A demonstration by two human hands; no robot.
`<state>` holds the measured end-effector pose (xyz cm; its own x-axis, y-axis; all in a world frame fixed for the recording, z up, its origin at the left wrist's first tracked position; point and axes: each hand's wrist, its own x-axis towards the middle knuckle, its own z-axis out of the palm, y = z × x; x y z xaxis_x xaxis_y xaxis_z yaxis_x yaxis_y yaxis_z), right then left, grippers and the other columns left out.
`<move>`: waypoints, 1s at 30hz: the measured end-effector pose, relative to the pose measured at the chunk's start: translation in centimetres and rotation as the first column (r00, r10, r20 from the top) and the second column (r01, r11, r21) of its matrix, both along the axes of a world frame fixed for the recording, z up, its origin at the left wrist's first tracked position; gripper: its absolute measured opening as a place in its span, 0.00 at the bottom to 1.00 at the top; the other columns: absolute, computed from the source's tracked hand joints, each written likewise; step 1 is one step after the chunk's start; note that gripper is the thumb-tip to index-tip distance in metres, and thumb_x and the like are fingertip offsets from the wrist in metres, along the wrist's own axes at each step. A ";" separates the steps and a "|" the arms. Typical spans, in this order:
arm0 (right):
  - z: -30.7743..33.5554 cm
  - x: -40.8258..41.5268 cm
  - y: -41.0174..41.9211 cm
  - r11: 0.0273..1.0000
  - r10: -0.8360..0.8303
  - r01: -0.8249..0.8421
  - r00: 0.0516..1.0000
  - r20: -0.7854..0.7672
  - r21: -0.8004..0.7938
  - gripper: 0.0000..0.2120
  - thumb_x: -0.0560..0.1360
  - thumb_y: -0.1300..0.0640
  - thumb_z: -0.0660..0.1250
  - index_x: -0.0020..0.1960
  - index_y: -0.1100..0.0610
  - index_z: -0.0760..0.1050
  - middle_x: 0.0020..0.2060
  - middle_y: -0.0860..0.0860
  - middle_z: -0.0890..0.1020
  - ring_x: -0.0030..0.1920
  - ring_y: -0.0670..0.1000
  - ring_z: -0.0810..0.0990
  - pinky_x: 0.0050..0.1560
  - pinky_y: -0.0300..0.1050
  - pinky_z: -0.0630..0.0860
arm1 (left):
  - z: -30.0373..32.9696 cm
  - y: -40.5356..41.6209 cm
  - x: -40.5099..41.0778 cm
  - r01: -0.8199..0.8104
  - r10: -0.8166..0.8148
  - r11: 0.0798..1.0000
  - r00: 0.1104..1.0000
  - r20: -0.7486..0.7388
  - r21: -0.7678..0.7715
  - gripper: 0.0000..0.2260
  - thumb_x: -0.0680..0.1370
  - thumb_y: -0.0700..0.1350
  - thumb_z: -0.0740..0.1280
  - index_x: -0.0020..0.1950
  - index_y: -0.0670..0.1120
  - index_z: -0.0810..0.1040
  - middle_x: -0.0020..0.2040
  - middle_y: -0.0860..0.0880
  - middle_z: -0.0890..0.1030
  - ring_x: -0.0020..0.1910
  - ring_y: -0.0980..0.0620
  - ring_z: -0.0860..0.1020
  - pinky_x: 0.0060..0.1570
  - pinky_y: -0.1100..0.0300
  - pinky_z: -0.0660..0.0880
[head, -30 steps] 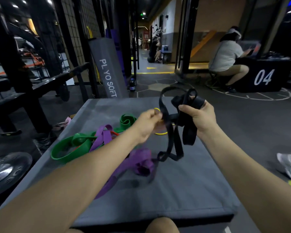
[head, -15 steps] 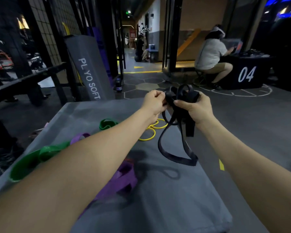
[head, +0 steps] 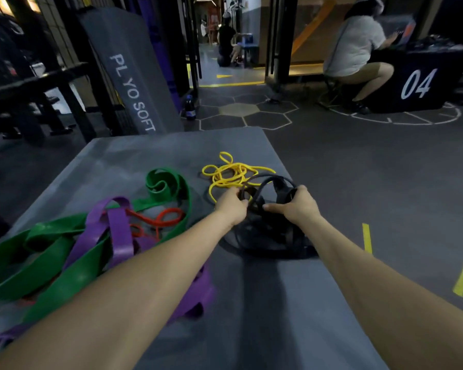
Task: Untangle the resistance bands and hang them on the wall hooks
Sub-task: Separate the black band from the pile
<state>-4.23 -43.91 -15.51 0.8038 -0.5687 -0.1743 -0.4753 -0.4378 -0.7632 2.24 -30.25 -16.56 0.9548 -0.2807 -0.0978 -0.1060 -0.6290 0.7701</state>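
Bunching in loose loops, black band (head: 267,236) held by both hands.

A single wide-angle camera, worn on the person's head, looks forward and down across a grey padded platform (head: 251,303) in a dim gym. Both forearms run up from the bottom edge toward the centre of frame, where the left hand (head: 231,205) and the right hand (head: 300,204) meet close to the lens. The platform fills the near ground from 6 o'clock to centre. A leaning mat marked PLYO SOFT (head: 134,76) stands farther off at 11 o'clock, and a seated person (head: 356,46) beside a black box numbered 04 (head: 417,84) sits well back at 1 o'clock. Straight lines bow toward the frame edges. No second view is given.
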 end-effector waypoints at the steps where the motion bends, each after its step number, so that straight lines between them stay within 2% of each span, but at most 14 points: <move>1: 0.0 0.0 0.3 0.997 0.001 -0.003 0.999 -0.032 -0.072 0.44 0.58 0.43 0.79 0.64 0.61 0.63 0.63 0.58 0.73 0.66 0.62 0.69 0.63 0.54 0.70 | 0.0 0.7 0.2 0.005 -0.009 0.993 0.999 0.031 0.115 0.15 0.79 0.43 0.62 0.65 0.40 0.73 0.63 0.41 0.77 0.63 0.41 0.74 0.63 0.53 0.71; 4: 0.2 -0.5 1.5 0.977 -0.013 0.003 0.999 -0.045 -0.214 0.50 0.59 0.43 0.79 0.69 0.60 0.55 0.67 0.59 0.65 0.68 0.62 0.64 0.63 0.57 0.68 | 0.2 2.7 0.3 0.029 -0.053 0.934 0.997 0.058 0.357 0.15 0.80 0.47 0.60 0.62 0.40 0.75 0.62 0.40 0.77 0.62 0.39 0.74 0.60 0.52 0.71; 6: 0.2 -0.7 2.2 0.936 0.013 -0.001 0.999 0.031 -0.353 0.51 0.58 0.43 0.79 0.70 0.60 0.54 0.66 0.59 0.63 0.66 0.63 0.65 0.61 0.57 0.69 | 0.4 3.3 0.0 0.030 -0.079 0.913 0.992 0.103 0.407 0.14 0.80 0.46 0.59 0.59 0.40 0.76 0.61 0.39 0.77 0.60 0.39 0.75 0.56 0.52 0.72; 8: 0.1 -0.8 2.5 0.868 0.107 -0.027 0.985 0.133 -0.496 0.46 0.60 0.42 0.77 0.68 0.61 0.59 0.63 0.60 0.65 0.63 0.63 0.66 0.60 0.56 0.68 | 0.7 3.8 -0.4 0.017 -0.083 0.915 0.986 0.148 0.402 0.13 0.80 0.44 0.57 0.59 0.40 0.76 0.61 0.39 0.77 0.60 0.38 0.75 0.56 0.52 0.72; 10: 0.1 -0.9 2.8 0.822 0.217 -0.127 0.971 0.100 -0.556 0.38 0.66 0.40 0.72 0.66 0.62 0.65 0.62 0.60 0.67 0.62 0.62 0.65 0.63 0.52 0.64 | 0.6 4.2 -0.8 0.024 -0.091 0.916 0.985 0.148 0.401 0.13 0.80 0.43 0.56 0.57 0.39 0.75 0.61 0.38 0.77 0.60 0.38 0.74 0.56 0.52 0.72; 14: 0.0 -1.0 3.3 0.797 0.360 -0.394 0.918 -0.165 -0.458 0.26 0.76 0.42 0.61 0.66 0.58 0.69 0.63 0.60 0.70 0.65 0.63 0.65 0.67 0.52 0.63 | 0.5 5.9 -1.9 0.020 -0.107 0.884 0.981 0.161 0.467 0.11 0.77 0.39 0.58 0.54 0.40 0.77 0.59 0.38 0.78 0.60 0.38 0.75 0.56 0.50 0.72; 17: 0.9 -1.2 3.8 0.794 0.338 -0.350 0.934 -0.118 -0.497 0.23 0.77 0.43 0.60 0.62 0.59 0.73 0.60 0.61 0.72 0.63 0.63 0.69 0.65 0.53 0.65 | 1.4 7.8 -2.5 -0.031 -0.067 0.901 0.975 0.211 0.432 0.11 0.78 0.41 0.60 0.55 0.43 0.78 0.60 0.40 0.78 0.60 0.39 0.76 0.56 0.50 0.73; 20: 2.5 -1.5 5.5 0.794 0.304 -0.282 0.951 -0.051 -0.539 0.24 0.77 0.44 0.61 0.66 0.59 0.70 0.63 0.60 0.71 0.66 0.62 0.66 0.66 0.54 0.63 | 2.3 10.5 -3.0 -0.056 -0.047 0.926 0.964 0.261 0.373 0.11 0.77 0.44 0.61 0.57 0.46 0.79 0.61 0.43 0.78 0.61 0.42 0.76 0.59 0.53 0.73; 23: 3.7 -1.9 8.3 0.791 0.345 -0.278 0.938 0.022 -0.544 0.21 0.77 0.48 0.63 0.65 0.60 0.71 0.63 0.60 0.71 0.65 0.62 0.66 0.64 0.54 0.65 | 3.1 13.8 -3.8 -0.077 -0.031 0.932 0.957 0.290 0.355 0.11 0.77 0.44 0.61 0.56 0.47 0.79 0.60 0.44 0.77 0.60 0.42 0.76 0.59 0.52 0.73; 25: 3.9 -1.9 10.6 0.777 0.418 -0.333 0.907 0.044 -0.534 0.18 0.76 0.51 0.64 0.60 0.62 0.73 0.60 0.61 0.73 0.63 0.62 0.69 0.62 0.53 0.67 | 3.5 16.3 -4.5 -0.081 -0.030 0.932 0.955 0.297 0.354 0.11 0.77 0.44 0.62 0.56 0.47 0.79 0.60 0.44 0.77 0.59 0.43 0.76 0.59 0.53 0.73; 29: 3.4 -1.5 15.9 0.765 0.518 -0.450 0.855 0.024 -0.460 0.10 0.75 0.54 0.66 0.43 0.62 0.74 0.46 0.62 0.76 0.49 0.61 0.75 0.46 0.49 0.69 | 3.6 21.9 -5.9 -0.112 0.000 0.929 0.953 0.302 0.353 0.11 0.75 0.44 0.64 0.56 0.46 0.79 0.58 0.43 0.77 0.58 0.43 0.76 0.60 0.53 0.72; 30: 3.1 -1.5 17.3 0.763 0.535 -0.471 0.845 0.023 -0.442 0.10 0.75 0.54 0.66 0.41 0.62 0.74 0.45 0.62 0.77 0.47 0.61 0.75 0.44 0.49 0.69 | 3.5 23.4 -6.2 -0.120 0.007 0.928 0.953 0.304 0.352 0.11 0.75 0.44 0.65 0.56 0.46 0.79 0.57 0.43 0.78 0.58 0.43 0.76 0.60 0.54 0.72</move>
<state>-5.74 -26.62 -12.40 0.9913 -0.0674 0.1132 -0.0015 -0.8651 -0.5017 -3.99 -6.87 -13.10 0.9704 -0.2172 0.1053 -0.2413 -0.8709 0.4281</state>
